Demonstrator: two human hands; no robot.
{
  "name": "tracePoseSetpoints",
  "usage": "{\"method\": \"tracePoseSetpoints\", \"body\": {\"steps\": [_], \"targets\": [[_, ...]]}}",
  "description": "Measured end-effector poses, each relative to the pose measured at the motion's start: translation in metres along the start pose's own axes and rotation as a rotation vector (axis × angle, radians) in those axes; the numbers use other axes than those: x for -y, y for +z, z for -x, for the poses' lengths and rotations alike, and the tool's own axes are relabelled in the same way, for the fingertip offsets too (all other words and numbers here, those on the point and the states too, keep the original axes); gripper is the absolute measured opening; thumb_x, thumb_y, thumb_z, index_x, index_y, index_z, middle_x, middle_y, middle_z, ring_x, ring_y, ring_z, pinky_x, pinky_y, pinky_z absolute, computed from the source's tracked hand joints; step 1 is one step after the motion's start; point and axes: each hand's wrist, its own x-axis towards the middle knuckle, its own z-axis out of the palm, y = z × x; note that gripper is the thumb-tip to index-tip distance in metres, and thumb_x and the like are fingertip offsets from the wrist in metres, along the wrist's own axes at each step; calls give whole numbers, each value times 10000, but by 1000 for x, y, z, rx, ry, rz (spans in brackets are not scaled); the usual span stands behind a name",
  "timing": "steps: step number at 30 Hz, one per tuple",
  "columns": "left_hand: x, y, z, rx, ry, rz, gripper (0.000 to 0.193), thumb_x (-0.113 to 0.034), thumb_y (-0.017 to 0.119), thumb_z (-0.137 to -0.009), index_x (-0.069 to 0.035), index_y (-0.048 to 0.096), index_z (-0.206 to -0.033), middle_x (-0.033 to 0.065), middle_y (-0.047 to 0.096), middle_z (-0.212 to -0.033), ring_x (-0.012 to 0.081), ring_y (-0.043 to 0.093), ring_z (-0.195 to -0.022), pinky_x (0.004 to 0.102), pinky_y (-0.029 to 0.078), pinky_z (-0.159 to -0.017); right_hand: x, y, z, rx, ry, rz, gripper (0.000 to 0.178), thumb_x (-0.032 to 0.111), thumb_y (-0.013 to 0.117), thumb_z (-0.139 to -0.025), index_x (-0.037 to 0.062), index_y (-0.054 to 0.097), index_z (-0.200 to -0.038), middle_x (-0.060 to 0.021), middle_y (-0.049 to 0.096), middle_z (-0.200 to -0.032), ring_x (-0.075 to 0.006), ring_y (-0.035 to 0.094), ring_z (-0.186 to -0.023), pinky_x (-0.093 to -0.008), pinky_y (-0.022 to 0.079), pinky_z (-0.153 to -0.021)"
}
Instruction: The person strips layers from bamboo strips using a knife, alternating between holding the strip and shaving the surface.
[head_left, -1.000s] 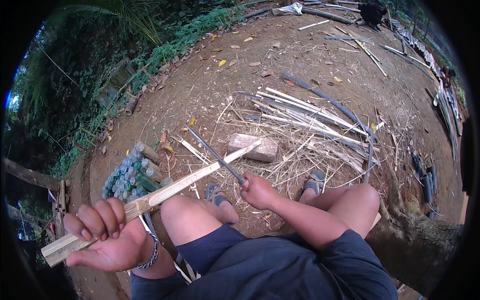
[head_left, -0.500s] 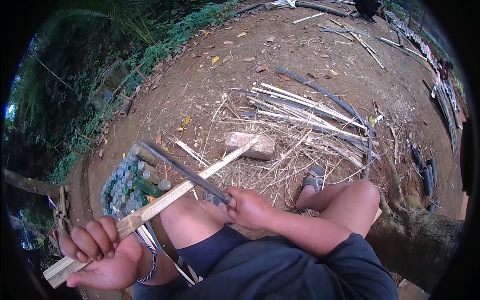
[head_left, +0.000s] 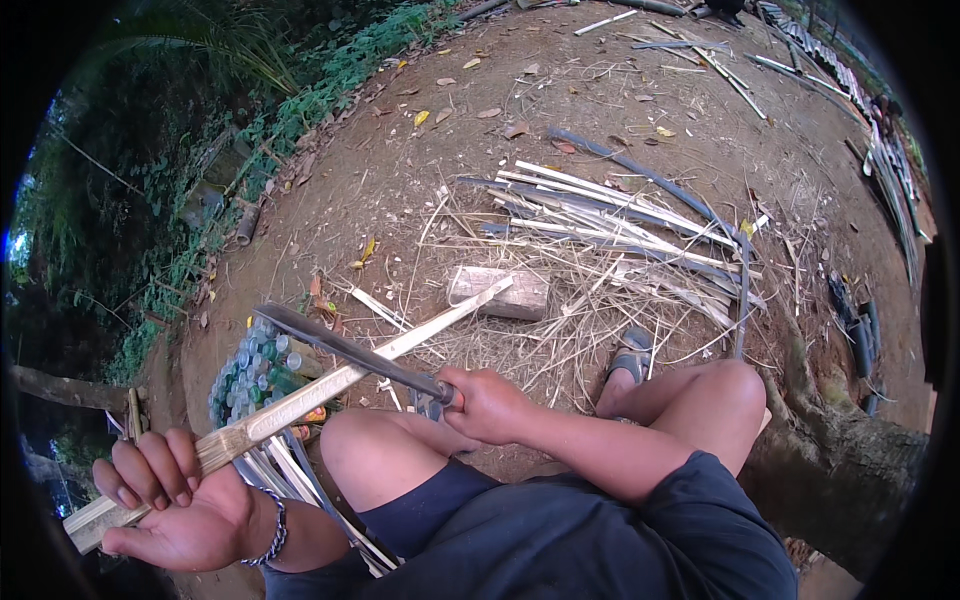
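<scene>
A long pale bamboo strip point(head_left: 305, 406) slants up from the lower left, its far end resting on a squared wooden block point(head_left: 498, 291) on the ground. My left hand point(head_left: 175, 500) is wrapped round the strip near its lower end, fingers over the top and thumb beneath. My right hand point(head_left: 487, 405) is closed on the handle of a machete point(head_left: 345, 347). The long dark blade points to the upper left and crosses over the strip at about its middle. The handle is mostly hidden in my fist.
Split bamboo strips point(head_left: 620, 215) and shavings lie heaped beyond the block. Clear and green bottles point(head_left: 255, 370) are stacked at the left. More strips point(head_left: 300, 480) stand beside my left leg. A thick tree root point(head_left: 830, 450) rises at the right. Dense plants point(head_left: 200, 130) border the ground.
The machete has slid down and left along the strip, toward my left hand. My left hand and the strip's near end have shifted slightly left.
</scene>
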Motion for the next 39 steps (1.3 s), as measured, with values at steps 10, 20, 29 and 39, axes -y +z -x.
{"method": "tracePoseSetpoints", "body": {"steps": [10, 20, 29, 39], "targets": [[5, -14, -19, 64, -37, 8, 469, -520, 506, -926, -94, 362, -791, -16, 299, -639, 76, 258, -493, 218, 224, -457, -36, -5, -26, -9, 209, -4, 256, 203, 582, -834, 46, 550, -1034, -191, 635, -817, -367, 643, -791, -474, 504, -718], [15, -18, -33, 49, -71, -58, 470, -516, 441, -954, -91, 354, -772, -14, 308, -648, 82, 255, -495, 226, 213, -453, -83, 12, -36, -112, 452, -87, 176, 185, 551, -872, 44, 536, -976, -199, 639, -850, -374, 639, -812, -484, 501, -715], [22, -21, -56, 111, -112, -15, 495, -528, 368, -972, -82, 355, -758, 3, 312, -641, 98, 270, -500, 235, 247, -472, -196, 8, -59, -228, 648, 8, 256, 240, 530, -912, 23, 564, -1044, -220, 653, -922, -359, 646, -865, -456, 508, -737], [32, -39, -72, 173, -156, -13, 557, -569, 265, -980, -76, 346, -732, 11, 306, -642, 103, 266, -497, 241, 237, -465, -187, -8, -78, -41, 564, -14, 182, 197, 579, -853, 78, 564, -990, -188, 654, -856, -341, 656, -799, -458, 526, -723]]}}
